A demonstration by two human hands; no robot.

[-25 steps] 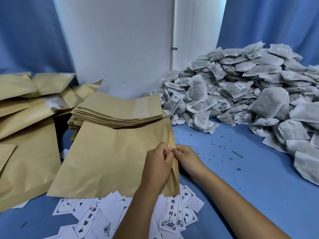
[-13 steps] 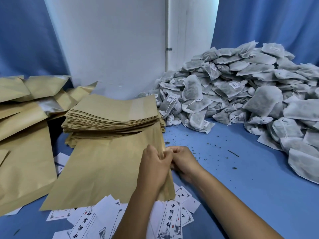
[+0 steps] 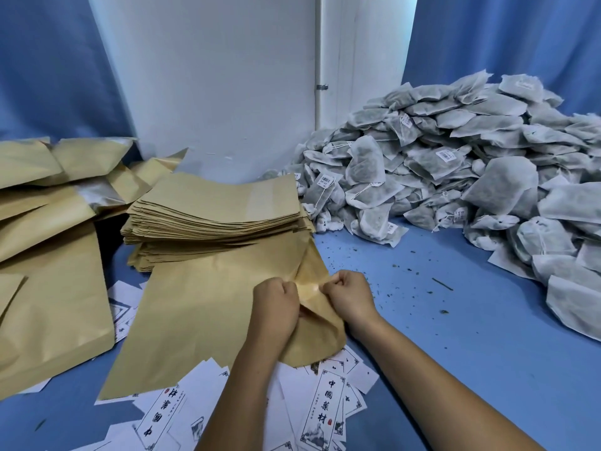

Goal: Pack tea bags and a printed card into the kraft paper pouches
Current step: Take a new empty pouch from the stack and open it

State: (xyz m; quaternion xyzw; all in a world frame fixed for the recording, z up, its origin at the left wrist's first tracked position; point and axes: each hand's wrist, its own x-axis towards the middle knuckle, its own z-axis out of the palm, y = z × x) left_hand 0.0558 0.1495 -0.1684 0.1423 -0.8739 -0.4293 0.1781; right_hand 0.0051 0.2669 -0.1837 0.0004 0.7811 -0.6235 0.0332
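**Both hands parting the mouth of a kraft pouch**

Pinched between the curled fingers of the left hand (image 3: pixel 275 305) and the right hand (image 3: pixel 349 296) were the two opposite lips of a single kraft pouch (image 3: pixel 208 314); the fists stood close together but apart, with the opened paper mouth showing as a creased pocket between them. Each hand was clamped on its own layer of the paper. Whether the thumbs lay inside or outside the lips could not be told.

The pouch served as the landmark. Its body ran away from the grip to the left and lay flat on the blue table surface (image 3: pixel 455 336), with only its right-hand end lifted and spread. Directly behind the pouch, touching its far edge, sat the stack of flat pouches (image 3: pixel 214 209). Left of the pouch lay several larger kraft bags (image 3: pixel 48 288), overlapping one another. Under and in front of the pouch's near edge were scattered the printed cards (image 3: pixel 320 415), white slips with black characters, some partly covered by the pouch and by the forearms. Behind and to the right of the pouch, well apart from the grip, rose the heap of tea bags (image 3: pixel 455 164), white mesh sachets with strings and labels. Loose tea crumbs (image 3: pixel 406 281) dotted the surface just right of the right hand.
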